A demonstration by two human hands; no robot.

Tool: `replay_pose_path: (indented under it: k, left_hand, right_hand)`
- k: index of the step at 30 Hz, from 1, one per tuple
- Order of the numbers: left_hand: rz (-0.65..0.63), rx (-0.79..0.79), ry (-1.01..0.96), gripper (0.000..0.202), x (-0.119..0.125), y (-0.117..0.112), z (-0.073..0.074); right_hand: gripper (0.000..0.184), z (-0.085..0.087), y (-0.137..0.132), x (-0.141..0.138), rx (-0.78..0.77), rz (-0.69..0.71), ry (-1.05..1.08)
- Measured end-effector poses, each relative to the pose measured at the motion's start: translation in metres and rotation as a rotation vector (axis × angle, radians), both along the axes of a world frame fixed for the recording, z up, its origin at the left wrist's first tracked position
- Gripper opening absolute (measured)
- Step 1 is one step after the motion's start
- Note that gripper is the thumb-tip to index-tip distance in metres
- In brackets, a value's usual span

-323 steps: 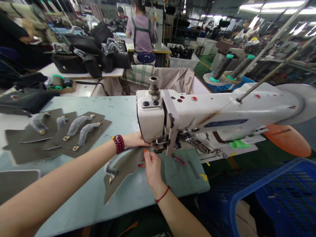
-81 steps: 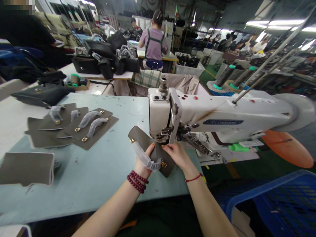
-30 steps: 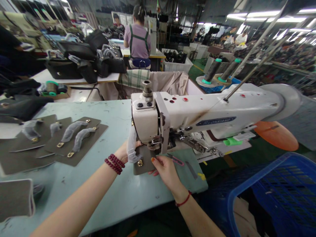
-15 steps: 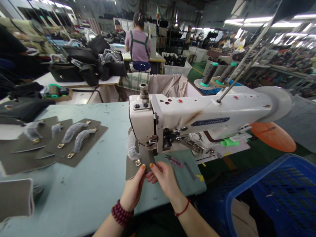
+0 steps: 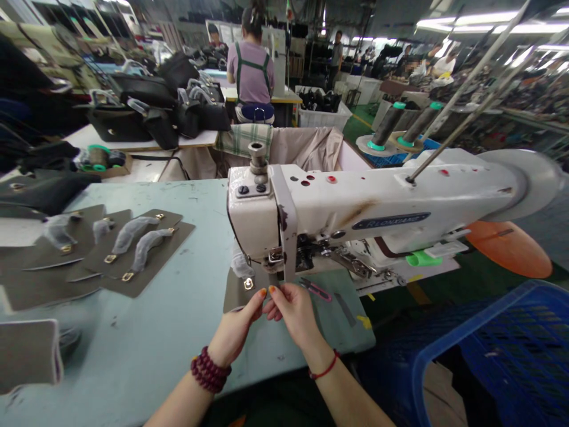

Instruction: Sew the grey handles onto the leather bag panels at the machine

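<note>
A grey-brown leather panel (image 5: pixel 234 289) with a plastic-wrapped handle and gold buckle lies under the head of the white sewing machine (image 5: pixel 355 204). My left hand (image 5: pixel 234 328), with a dark red bead bracelet, pinches the panel's near edge. My right hand (image 5: pixel 293 313), with a red string at the wrist, pinches the same edge right beside it, thumbs almost touching. Both hands sit just in front of the needle area. A small pink thread snipper (image 5: pixel 316 289) lies on the table right of my right hand.
Several similar panels with wrapped handles (image 5: pixel 128 249) lie stacked on the light blue table (image 5: pixel 146 332) at left. A blue plastic crate (image 5: pixel 498 350) stands at lower right. A person in an apron (image 5: pixel 253 65) sits at a bench behind, by black bags (image 5: pixel 155 107).
Over the last second my left hand came from behind the panel to its near edge, beside my right hand. The panel was turned under the machine head since 2.7 s ago.
</note>
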State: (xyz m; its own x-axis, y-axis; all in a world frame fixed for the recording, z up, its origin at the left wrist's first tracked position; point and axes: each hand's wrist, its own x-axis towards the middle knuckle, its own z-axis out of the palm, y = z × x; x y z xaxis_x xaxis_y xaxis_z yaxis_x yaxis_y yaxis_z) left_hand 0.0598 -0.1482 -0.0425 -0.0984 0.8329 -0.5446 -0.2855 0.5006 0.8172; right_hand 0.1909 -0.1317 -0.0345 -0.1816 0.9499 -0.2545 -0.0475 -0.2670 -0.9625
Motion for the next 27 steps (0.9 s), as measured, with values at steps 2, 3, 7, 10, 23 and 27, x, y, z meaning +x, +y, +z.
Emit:
replay_pose_path:
  k: [2,3,7,10,23,27]
  left_hand:
    - [-0.015,-0.022,0.034,0.055,-0.003,0.005,-0.001]
    - [-0.017,-0.033,0.048,0.055,-0.004,0.007,-0.001]
    - [-0.033,-0.010,0.056,0.055,-0.008,0.016,0.003]
    - [-0.063,0.027,0.032,0.052,-0.009,0.023,0.009]
    - [0.014,0.038,0.197,0.046,-0.014,0.041,-0.007]
    - [0.076,0.094,0.318,0.046,0.000,0.034,0.005]
  right_hand:
    - [0.044,0.001,0.005,-0.002,-0.009,-0.007,-0.010]
    - [0.043,0.002,0.008,-0.003,-0.016,-0.014,-0.012]
    - [0.042,0.000,0.017,-0.007,-0.031,-0.055,0.003]
    - [0.041,-0.001,0.020,-0.008,-0.032,-0.068,0.025]
    - [0.038,-0.004,0.010,-0.005,-0.099,-0.062,0.099]
    - [0.037,-0.008,0.005,-0.004,-0.106,-0.029,0.115]
